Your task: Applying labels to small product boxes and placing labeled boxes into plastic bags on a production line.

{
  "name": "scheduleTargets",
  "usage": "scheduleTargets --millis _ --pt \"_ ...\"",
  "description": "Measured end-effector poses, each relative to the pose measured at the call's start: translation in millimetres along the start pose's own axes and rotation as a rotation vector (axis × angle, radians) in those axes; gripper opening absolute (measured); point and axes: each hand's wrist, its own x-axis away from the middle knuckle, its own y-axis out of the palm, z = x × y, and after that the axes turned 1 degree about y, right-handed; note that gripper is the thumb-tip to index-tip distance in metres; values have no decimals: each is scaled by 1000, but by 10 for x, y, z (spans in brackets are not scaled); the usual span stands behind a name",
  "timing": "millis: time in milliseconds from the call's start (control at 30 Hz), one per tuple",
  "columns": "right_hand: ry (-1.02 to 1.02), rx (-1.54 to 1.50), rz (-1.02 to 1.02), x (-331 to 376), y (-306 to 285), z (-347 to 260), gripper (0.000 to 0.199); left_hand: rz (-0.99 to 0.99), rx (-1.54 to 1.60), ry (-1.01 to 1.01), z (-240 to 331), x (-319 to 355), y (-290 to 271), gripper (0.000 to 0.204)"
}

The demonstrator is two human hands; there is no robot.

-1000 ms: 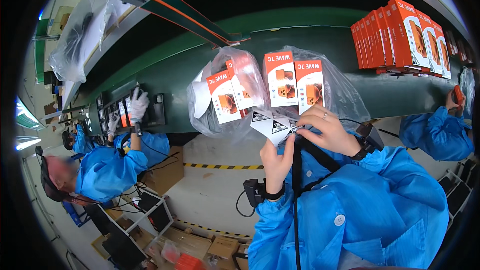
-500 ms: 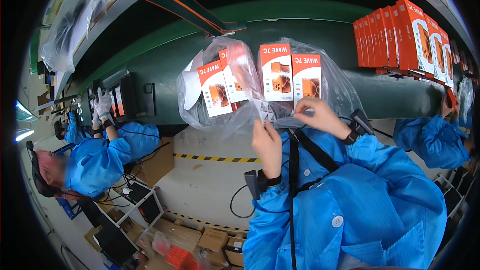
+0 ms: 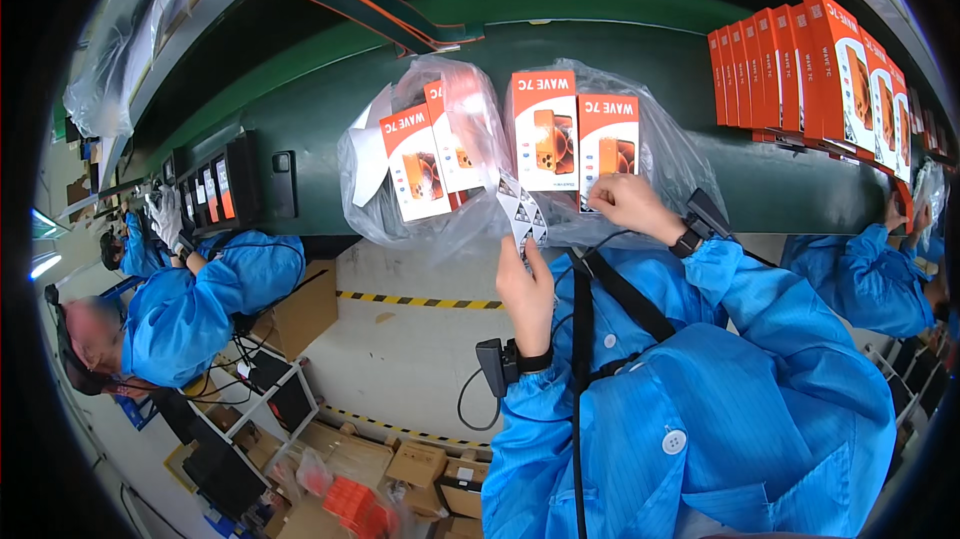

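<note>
Both arms in blue sleeves, raised in front of the chest. Left hand up, fingers curled in a pinch at the top, black strap with a small module on the wrist. Right hand higher and to the right, fingers bent in a loose fist, black band on the wrist, forearm angling down-right

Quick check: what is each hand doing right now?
Left hand: shut on small patterned leaflet.
Right hand: closed, gripping the clear plastic bag.

Orange boxes in a row — green belt.
</note>
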Motion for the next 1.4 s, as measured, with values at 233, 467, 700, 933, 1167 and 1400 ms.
scheduleTargets --millis 233,467,700,933,1167,1400 --pt "21 -18 33 22 26 -11 9 -21 -7 9 8 4 1 11" --pt "23 -23 47 22 47 1 10 -31 -17 24 -19 -13 -7 12" --pt "28 64 24 22 60 -21 11 -42 -26 24 -28 -23 -14 12" --pt "66 -479 -79 110 -40 -343 27 -65 174 -100 -66 15 -10 18" --pt "107 -1110 -3 198 -50 -651 25 -144 739 -202 2 44 -25 13" --pt "-349 -219 278 276 -128 -1015 16 -169 747 -258 23 29 -66 15"
